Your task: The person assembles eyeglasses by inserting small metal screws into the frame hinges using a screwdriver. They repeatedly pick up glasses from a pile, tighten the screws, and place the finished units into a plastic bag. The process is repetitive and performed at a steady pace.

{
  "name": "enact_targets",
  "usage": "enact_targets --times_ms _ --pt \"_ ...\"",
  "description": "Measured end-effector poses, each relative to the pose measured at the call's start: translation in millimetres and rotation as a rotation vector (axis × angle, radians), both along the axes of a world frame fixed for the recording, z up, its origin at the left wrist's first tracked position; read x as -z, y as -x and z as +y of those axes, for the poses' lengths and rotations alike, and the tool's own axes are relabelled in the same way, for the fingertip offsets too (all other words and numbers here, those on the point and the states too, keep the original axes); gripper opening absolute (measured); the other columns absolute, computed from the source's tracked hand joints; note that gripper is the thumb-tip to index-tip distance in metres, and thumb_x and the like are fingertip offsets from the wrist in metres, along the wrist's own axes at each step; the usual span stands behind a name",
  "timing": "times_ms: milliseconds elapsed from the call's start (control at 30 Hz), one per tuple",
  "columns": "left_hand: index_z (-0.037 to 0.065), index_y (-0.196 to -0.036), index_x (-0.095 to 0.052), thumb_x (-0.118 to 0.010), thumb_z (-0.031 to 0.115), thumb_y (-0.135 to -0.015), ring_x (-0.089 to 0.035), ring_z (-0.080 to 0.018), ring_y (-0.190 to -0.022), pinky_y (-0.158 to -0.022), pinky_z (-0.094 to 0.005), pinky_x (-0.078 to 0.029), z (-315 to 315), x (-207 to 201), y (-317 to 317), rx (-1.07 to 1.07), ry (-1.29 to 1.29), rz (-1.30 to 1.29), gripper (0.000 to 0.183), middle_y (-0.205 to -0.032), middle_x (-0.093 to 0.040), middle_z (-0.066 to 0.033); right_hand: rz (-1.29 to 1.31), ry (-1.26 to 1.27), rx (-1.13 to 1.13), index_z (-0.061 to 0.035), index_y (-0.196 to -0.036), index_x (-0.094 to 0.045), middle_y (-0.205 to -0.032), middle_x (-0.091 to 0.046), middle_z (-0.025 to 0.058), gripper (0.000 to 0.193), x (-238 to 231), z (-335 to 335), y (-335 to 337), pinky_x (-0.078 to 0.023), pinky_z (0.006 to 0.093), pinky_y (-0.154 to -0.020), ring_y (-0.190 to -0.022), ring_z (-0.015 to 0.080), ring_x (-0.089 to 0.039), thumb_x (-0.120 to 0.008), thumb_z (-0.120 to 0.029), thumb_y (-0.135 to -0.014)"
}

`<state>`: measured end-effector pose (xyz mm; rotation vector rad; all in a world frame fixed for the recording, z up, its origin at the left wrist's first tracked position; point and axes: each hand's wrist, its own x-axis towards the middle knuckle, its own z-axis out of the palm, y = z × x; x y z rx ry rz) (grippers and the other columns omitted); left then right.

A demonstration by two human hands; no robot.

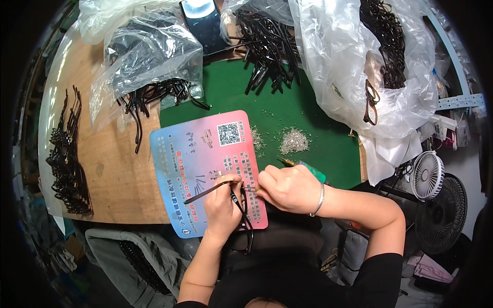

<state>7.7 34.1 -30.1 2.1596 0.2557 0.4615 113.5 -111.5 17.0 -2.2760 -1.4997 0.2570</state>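
My left hand (222,208) is closed round a dark eyeglass frame (248,237), one temple arm pointing out to the left and a rim hanging below the fingers. Close on its right, my right hand (288,188) pinches at the frame's hinge area; anything small between those fingertips is hidden. Both hands are over the near right part of a pink and blue printed mat (169,154). Just beyond my right hand a screwdriver with a green handle (314,172) and brass-coloured front shows, partly covered by the hand. A heap of tiny silvery screws (295,140) lies on the green work surface (328,154).
Dark temple arms (267,49) lie in a bundle at the back. A plastic bag (154,46) of dark parts is at back left, and a big bag (336,56) of frames at back right. Stacked frames (69,169) stand far left. A small white fan (427,174) is at right.
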Motion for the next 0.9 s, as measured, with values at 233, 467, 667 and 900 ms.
enact_targets --times_ms 233,467,667,900 --pt "0.001 -0.095 -0.053 -0.053 0.000 -0.088 -0.056 -0.0132 -0.052 -0.048 -0.0257 -0.044 0.7 0.8 -0.6 0.004 0.014 -0.071 0.007 -0.075 -0.059 -0.0081 0.029 0.033 0.018 -0.0033 -0.087 -0.045 -0.068 -0.051 0.0098 0.021 -7.3 0.6 -0.8 -0.046 0.0357 -0.044 -0.055 0.0250 -0.058 -0.061 -0.016 -0.079" --pt "0.000 -0.096 -0.053 -0.052 -0.001 -0.088 -0.056 -0.0121 -0.052 -0.048 -0.0254 -0.044 2.1 0.4 0.5 0.017 0.034 -0.075 0.007 -0.075 -0.057 -0.0076 0.307 -0.101 0.171 -0.0023 -0.094 -0.045 -0.083 -0.050 0.0143 0.020 -4.5 18.0 16.8 -0.048 0.0416 -0.054 -0.063 0.0324 -0.058 -0.058 -0.010 -0.080" --pt "0.001 -0.093 -0.054 -0.058 -0.007 -0.077 -0.056 -0.0300 -0.068 -0.059 -0.0356 -0.046 -1.6 -0.5 2.8 -0.031 0.152 -0.014 0.017 -0.081 -0.057 -0.0124 0.096 -0.121 0.103 -0.0015 -0.085 -0.047 -0.080 -0.047 0.0133 0.016 10.8 25.2 18.4 -0.046 0.0342 -0.042 -0.052 0.0259 -0.056 -0.056 -0.007 -0.073" --pt "-0.001 -0.094 -0.053 -0.050 -0.001 -0.089 -0.054 -0.0115 -0.052 -0.049 -0.0240 -0.044 1.0 3.4 1.4 0.009 0.070 -0.092 0.005 -0.076 -0.056 -0.0082 -0.163 -0.025 0.118 -0.0048 -0.080 -0.048 -0.077 -0.048 0.0090 0.012 6.5 21.8 7.8 -0.048 0.0296 -0.042 -0.051 0.0172 -0.058 -0.056 -0.010 -0.073"
